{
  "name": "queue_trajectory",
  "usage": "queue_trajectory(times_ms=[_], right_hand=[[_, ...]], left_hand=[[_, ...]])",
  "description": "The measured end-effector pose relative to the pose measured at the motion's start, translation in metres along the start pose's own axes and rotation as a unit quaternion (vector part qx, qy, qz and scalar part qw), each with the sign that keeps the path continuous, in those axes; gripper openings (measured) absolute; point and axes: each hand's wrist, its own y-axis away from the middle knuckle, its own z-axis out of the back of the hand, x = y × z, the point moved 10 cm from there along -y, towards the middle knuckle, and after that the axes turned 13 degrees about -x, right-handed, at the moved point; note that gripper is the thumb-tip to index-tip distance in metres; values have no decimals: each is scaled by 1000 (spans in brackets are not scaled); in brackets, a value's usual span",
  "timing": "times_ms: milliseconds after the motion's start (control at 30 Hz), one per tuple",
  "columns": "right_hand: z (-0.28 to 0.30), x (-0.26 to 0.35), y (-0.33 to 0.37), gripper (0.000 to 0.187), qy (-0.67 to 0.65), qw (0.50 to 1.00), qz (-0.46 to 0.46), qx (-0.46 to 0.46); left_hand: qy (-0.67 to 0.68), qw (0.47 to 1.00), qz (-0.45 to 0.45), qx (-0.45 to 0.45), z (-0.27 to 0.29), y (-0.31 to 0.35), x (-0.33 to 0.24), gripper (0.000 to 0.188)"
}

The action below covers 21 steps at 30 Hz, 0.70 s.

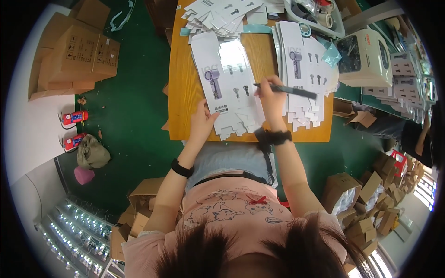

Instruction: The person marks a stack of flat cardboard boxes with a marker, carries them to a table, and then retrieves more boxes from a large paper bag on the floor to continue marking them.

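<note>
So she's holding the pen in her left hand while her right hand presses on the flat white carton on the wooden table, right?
Not quite. The head view shows the hands swapped: the right hand holds the pen, and the left hand presses on the flat white carton on the wooden table.

A smooth, slightly glossy white card carton blank (pixel 228 88) lies on a varnished, warm-toned wooden table (pixel 183 97), a dark matt plastic pen (pixel 289 90) above it, brown rough corrugated cardboard boxes (pixel 83 53) stand on a matt green floor (pixel 134 120).
</note>
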Motion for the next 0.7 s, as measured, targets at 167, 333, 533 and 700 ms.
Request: queue_trajectory(times_ms=[167, 333, 533, 700], right_hand=[[-31, -30, -7, 12, 51, 999, -2, 17], [-33, -44, -7, 12, 76, 997, 5, 11], [-35, -44, -9, 11, 84, 996, 15, 11], [-34, -41, -10, 10, 124, 992, 30, 13]], left_hand=[[33, 999, -11, -24, 6, 11, 8, 44], [58, 998, -20, -28, 5, 10, 16, 47], [46, 999, -21, -20, 2, 8, 19, 49], [61, 998, -17, -17, 1, 8, 18, 49]])
